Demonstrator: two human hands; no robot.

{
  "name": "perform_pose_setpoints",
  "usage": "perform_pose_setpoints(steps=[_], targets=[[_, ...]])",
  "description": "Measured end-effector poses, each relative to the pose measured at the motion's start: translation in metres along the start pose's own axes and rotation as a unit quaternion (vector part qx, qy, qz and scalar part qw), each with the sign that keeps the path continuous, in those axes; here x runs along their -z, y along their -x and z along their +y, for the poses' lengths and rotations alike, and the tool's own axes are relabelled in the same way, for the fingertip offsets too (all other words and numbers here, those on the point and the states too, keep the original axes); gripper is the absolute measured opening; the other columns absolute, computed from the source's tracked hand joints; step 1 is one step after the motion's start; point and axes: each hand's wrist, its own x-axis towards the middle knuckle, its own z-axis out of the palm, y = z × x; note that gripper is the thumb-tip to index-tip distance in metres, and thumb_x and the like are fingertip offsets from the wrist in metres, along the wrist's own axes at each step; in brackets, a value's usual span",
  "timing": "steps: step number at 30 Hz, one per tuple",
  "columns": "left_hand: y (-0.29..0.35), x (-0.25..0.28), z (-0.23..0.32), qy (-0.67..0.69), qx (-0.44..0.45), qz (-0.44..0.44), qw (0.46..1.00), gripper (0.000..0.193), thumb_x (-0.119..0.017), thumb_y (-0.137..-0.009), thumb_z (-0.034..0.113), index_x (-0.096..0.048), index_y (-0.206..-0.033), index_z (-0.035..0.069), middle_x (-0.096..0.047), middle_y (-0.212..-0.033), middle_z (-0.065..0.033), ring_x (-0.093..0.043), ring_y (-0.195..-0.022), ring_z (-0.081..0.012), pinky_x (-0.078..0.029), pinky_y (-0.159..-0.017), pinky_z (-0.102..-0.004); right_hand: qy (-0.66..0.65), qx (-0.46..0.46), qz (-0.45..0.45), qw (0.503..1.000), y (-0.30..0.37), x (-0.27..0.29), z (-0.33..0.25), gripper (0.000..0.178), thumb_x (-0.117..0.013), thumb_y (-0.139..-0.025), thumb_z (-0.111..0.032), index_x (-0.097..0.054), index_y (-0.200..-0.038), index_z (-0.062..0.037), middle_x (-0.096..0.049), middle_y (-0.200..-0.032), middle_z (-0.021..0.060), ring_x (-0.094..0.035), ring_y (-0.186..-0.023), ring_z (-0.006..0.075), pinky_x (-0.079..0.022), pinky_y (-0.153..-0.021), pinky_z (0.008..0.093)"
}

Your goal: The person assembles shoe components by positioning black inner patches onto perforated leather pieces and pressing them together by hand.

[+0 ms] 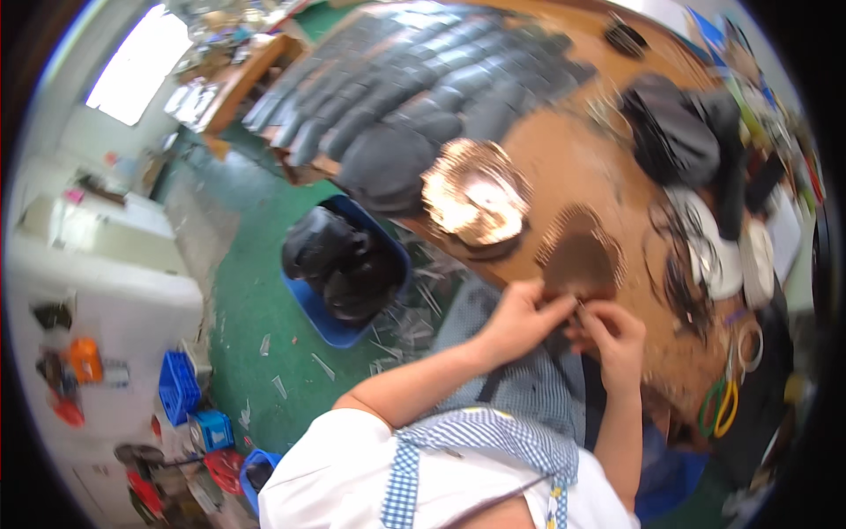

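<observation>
Both hands work close together at the table's near edge, on a brown rounded piece of sheet material (578, 257) with a finely notched rim. My left hand (522, 319) pinches its near end between thumb and fingers. Beside it my right hand (615, 333) is closed too, fingertips meeting the left thumb at the same end. Anything small between the fingertips is too blurred to make out. Left of the piece sits a shiny copper-coloured stack of rounded pieces (476, 192) with notched rims, bright with glare.
Overlapping dark grey rounded pieces (414, 79) cover the table's far left. A blue bin (339, 331) holding black plastic stands on the green floor among scraps. Green- and yellow-handled scissors (724, 407), dark cords (679, 273) and a black bag-like bundle (670, 123) lie on the right.
</observation>
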Motion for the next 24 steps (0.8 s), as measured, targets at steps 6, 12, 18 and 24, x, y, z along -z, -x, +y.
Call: perform_pose_setpoints(steps=[6,12,18,24], targets=[[0.002,0.012,0.013,0.014,0.019,0.030,0.999,0.018,-0.062,-0.095,0.010,-0.068,-0.107,-0.003,-0.071,-0.095,-0.0040,-0.063,-0.083,-0.0078,-0.051,-0.074,-0.0231,-0.031,0.020,-0.026,0.999,-0.011,-0.014,-0.011,0.011,-0.068,-0.089,-0.004,-0.068,-0.097,0.0036,-0.070,-0.087,0.0094,-0.070,-0.076,0.0166,-0.056,-0.058,0.0247],[0.000,0.005,0.007,0.007,0.037,0.028,0.999,0.018,-0.065,-0.094,0.012,-0.068,-0.106,-0.001,-0.070,-0.093,-0.0042,-0.064,-0.080,-0.0084,-0.051,-0.072,-0.0237,-0.030,0.021,0.003,0.999,-0.004,-0.010,-0.009,0.009,-0.066,-0.090,-0.002,-0.067,-0.097,0.0036,-0.070,-0.085,0.0081,-0.069,-0.074,0.0141,-0.057,-0.059,0.0233],[0.006,0.002,0.007,0.027,0.020,0.030,0.999,0.019,-0.066,-0.093,0.012,-0.067,-0.107,-0.001,-0.070,-0.094,-0.0039,-0.063,-0.080,-0.0076,-0.051,-0.072,-0.0229,-0.059,0.023,-0.003,0.998,0.001,-0.010,-0.009,0.007,-0.066,-0.090,-0.002,-0.066,-0.095,0.0033,-0.069,-0.085,0.0075,-0.069,-0.073,0.0132,-0.057,-0.060,0.0227],[0.005,0.003,0.004,-0.034,0.001,0.024,0.999,0.017,-0.067,-0.092,0.008,-0.068,-0.105,-0.003,-0.070,-0.095,-0.0049,-0.064,-0.082,-0.0088,-0.052,-0.073,-0.0234,-0.003,0.056,0.021,0.998,-0.003,-0.012,-0.006,0.007,-0.066,-0.089,-0.002,-0.064,-0.093,0.0028,-0.068,-0.083,0.0058,-0.067,-0.070,0.0112,-0.057,-0.061,0.0229]])
